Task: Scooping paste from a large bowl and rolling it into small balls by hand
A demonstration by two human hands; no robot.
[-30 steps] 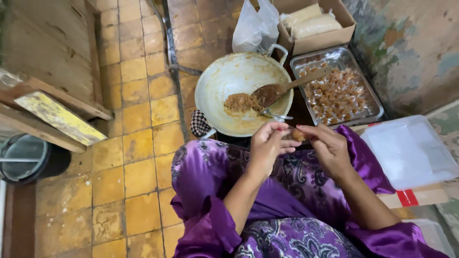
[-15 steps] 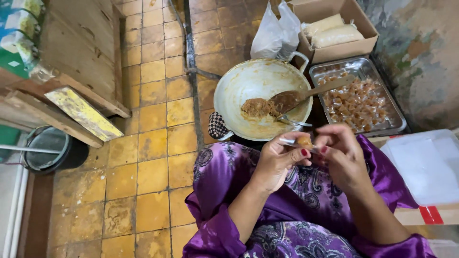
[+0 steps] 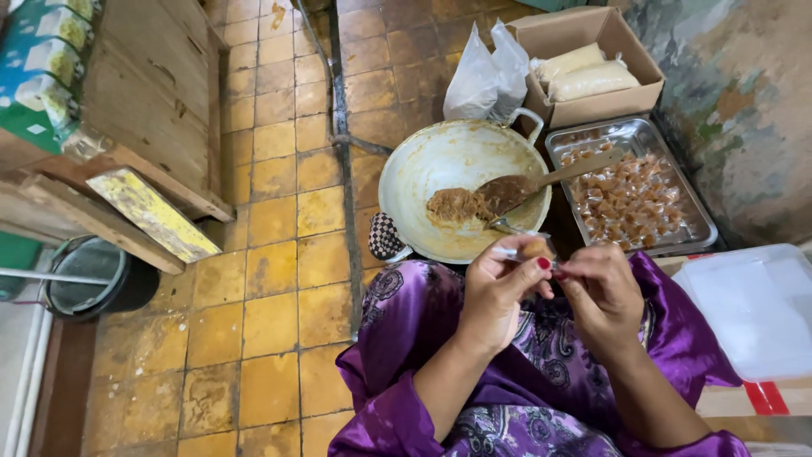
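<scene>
My left hand and my right hand meet over my lap and pinch a small brown candy in a clear wrapper between their fingertips. Just beyond them sits a pale round pan holding a lump of brown paste and a wooden spatula. To its right a metal tray is filled with several wrapped candies. I wear a purple patterned robe.
A cardboard box with pale packets and a plastic bag stand behind the pan. A clear plastic lid lies at right. Wooden planks and a dark bucket are at left on the yellow tiled floor.
My hands have stayed together on the candy, fingers shifting slightly around the wrapper. The view has tilted, bringing the pan and tray lower in frame.
</scene>
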